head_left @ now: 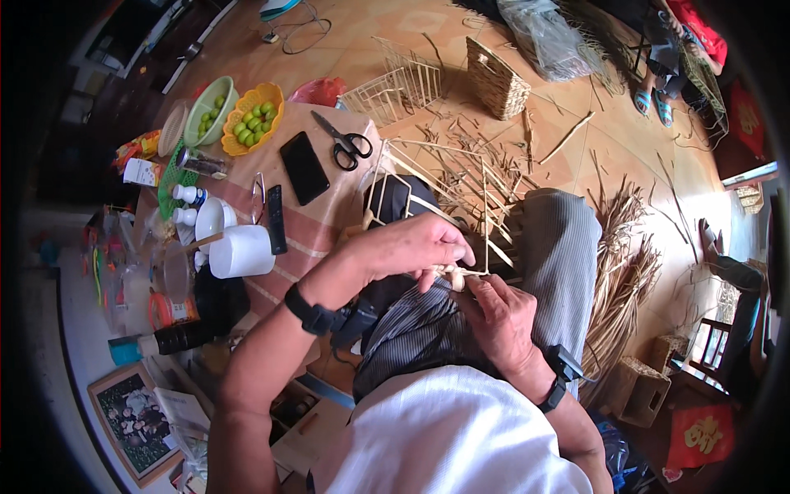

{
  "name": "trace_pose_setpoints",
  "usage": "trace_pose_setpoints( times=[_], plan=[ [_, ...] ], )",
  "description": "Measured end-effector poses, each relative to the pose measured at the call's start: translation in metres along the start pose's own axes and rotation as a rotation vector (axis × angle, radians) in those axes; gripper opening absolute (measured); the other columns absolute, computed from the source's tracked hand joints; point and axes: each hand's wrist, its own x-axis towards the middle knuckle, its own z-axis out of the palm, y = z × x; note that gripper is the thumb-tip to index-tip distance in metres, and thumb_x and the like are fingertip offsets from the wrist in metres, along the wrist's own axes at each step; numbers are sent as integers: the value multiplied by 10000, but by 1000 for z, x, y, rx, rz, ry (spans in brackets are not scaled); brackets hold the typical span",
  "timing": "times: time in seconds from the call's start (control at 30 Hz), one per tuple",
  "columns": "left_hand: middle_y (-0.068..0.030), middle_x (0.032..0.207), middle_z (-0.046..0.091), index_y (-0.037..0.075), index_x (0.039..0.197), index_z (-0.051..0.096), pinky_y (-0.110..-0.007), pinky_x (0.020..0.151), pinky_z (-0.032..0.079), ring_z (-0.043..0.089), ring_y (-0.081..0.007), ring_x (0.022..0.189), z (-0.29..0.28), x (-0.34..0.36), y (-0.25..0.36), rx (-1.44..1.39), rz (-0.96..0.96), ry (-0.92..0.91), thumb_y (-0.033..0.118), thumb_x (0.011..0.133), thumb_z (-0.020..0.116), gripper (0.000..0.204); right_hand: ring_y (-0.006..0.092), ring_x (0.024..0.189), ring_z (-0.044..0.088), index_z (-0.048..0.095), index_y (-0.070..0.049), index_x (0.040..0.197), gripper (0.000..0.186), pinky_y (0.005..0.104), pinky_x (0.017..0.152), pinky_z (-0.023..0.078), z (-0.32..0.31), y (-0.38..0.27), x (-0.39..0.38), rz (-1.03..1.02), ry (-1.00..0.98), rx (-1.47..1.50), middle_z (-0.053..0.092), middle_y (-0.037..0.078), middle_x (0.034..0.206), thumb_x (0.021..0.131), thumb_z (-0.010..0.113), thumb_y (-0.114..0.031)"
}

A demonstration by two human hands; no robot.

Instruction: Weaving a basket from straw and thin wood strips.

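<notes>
A box-shaped basket frame of thin pale rods (485, 210) rests on my lap between my knees. At its near lower edge, a pale plaited strand of dried straw (457, 282) is wound around the rod. My left hand (415, 246) reaches over the near edge from the left, fingers bent and closed on the straw. From the right, my right hand (504, 317) pinches the straw and rod beside the corner, its thumb and forefinger together. The hands nearly touch, and the fingers partly hide the straw between them.
At left, a cloth-covered table holds scissors (352, 151), a phone (304, 169), a remote control (276, 219), a white cup (241, 251) and a yellow fruit bowl (253, 120). A straw bundle (619, 284) lies right of my leg. Beyond are a woven basket (497, 79) and a seated person (695, 41).
</notes>
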Motion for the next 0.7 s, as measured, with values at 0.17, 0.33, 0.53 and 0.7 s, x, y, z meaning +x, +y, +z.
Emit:
trace_pose_setpoints(
  times=[0.17, 0.33, 0.53, 0.7],
  plan=[
    [-58, 924, 704, -45, 1270, 696, -199, 551, 452, 646, -81, 579, -15, 3, 11, -4, -72, -73, 298, 1117, 532, 410, 251, 635, 674, 712, -82, 980, 202, 378, 557, 543, -1, -4, 5, -75, 33, 9, 623, 43, 787, 850, 865, -105],
    [-38, 856, 705, -34, 1248, 715, -264, 606, 490, 661, -97, 633, 0, -15, 27, 287, 19, 72, 178, 1049, 622, 305, 237, 643, 609, 686, -31, 1005, 157, 361, 596, 507, -15, -14, 8, 138, -38, 433, 590, 84, 791, 906, 807, -37],
    [-136, 1102, 818, 35, 1184, 795, -324, 918, 584, 769, -189, 1005, 20, -36, 11, 518, 165, 328, 33, 911, 745, 277, 154, 637, 548, 651, 5, 1021, 179, 322, 605, 480, -33, -15, 1, 475, -312, 691, 565, 59, 746, 1037, 726, -157],
    [-132, 1047, 813, 33, 1157, 803, -334, 878, 591, 770, -192, 952, 13, -35, -15, 472, 220, 331, 51, 894, 803, 263, 60, 599, 452, 665, -43, 1030, 268, 246, 553, 389, -26, -7, -7, 768, -554, 1158, 511, -38, 679, 1120, 629, -293]
  ],
)
